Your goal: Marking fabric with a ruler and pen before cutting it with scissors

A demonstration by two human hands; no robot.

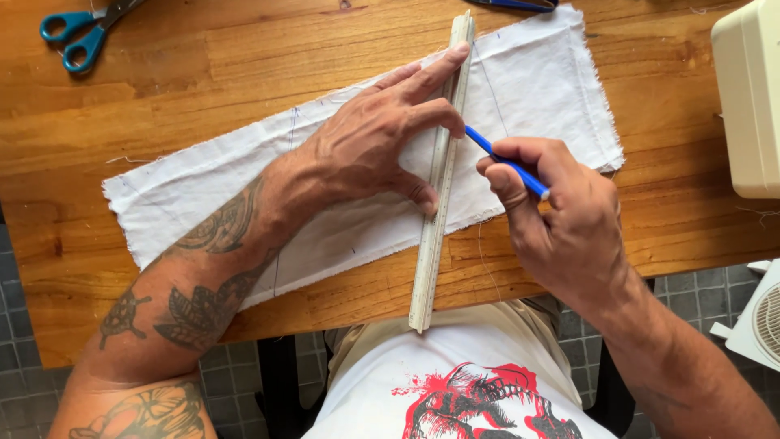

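Observation:
A long strip of white cloth with frayed edges lies slantwise on a wooden table. A pale triangular scale ruler lies across the cloth, reaching past the table's near edge. My left hand presses flat on the cloth with its fingers spread, fingertips holding the ruler down. My right hand grips a blue pen, whose tip meets the cloth right at the ruler's right edge. Thin blue lines are drawn on the cloth.
Teal-handled scissors lie at the table's far left. A cream sewing machine stands at the right edge. A dark blue tool lies at the top. A white fan stands on the tiled floor at the lower right.

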